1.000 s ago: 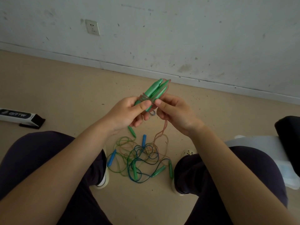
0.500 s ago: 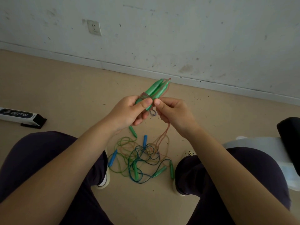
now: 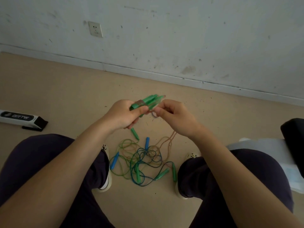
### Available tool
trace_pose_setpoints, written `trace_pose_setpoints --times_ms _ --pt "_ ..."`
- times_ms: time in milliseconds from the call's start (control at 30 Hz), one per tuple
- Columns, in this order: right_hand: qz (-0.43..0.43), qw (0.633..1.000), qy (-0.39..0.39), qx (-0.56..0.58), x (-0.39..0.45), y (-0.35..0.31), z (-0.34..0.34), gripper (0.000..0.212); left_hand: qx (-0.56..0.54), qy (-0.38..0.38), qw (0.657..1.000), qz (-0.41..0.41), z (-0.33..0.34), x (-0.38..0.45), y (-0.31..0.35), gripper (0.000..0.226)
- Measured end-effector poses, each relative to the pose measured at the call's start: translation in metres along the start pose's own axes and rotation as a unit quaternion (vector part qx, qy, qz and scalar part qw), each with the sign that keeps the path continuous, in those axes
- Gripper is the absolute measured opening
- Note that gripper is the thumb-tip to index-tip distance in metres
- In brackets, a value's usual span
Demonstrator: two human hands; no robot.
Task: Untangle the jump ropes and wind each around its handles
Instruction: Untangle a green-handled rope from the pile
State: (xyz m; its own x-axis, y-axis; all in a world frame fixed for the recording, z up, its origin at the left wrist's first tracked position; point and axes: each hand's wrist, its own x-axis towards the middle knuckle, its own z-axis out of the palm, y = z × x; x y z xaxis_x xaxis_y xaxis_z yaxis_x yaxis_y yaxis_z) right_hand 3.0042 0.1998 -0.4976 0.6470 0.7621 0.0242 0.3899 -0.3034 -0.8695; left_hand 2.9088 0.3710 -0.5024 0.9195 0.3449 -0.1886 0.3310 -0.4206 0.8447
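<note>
Winding step in hand: left hand (image 3: pixel 122 115) grips paired green plastic handles (image 3: pixel 150 101) above the floor, right hand (image 3: pixel 172 115) pinches their thin brownish cord (image 3: pixel 167 142), which trails into the tangled rope pile (image 3: pixel 141 160) between the feet; next, probably another turn round the handles, keeping tension.

A wall socket (image 3: pixel 95 29) sits on the scuffed white wall; below and left of it, a white-and-black box (image 3: pixel 21 118) lies on the floor.
</note>
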Motion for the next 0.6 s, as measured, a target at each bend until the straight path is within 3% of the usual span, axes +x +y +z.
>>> trace_pose_setpoints --times_ms 267,433,533,600 --pt "-0.07 0.991 0.039 -0.106 -0.001 0.005 0.004 0.014 0.09 -0.22 0.971 -0.031 -0.003 -0.003 -0.001 0.034" --pt "-0.042 0.998 0.032 -0.043 0.004 0.011 0.004 0.02 0.043 -0.259 0.965 -0.005 -0.008 -0.003 -0.001 0.024" --pt "-0.002 1.0 0.006 0.025 0.005 0.014 0.001 0.036 0.014 -0.282 0.959 0.004 -0.005 -0.004 -0.002 0.028" --pt "-0.007 0.999 -0.009 0.037 0.005 0.015 0.001 0.035 -0.007 -0.287 0.958 0.007 -0.003 -0.005 -0.003 0.033"
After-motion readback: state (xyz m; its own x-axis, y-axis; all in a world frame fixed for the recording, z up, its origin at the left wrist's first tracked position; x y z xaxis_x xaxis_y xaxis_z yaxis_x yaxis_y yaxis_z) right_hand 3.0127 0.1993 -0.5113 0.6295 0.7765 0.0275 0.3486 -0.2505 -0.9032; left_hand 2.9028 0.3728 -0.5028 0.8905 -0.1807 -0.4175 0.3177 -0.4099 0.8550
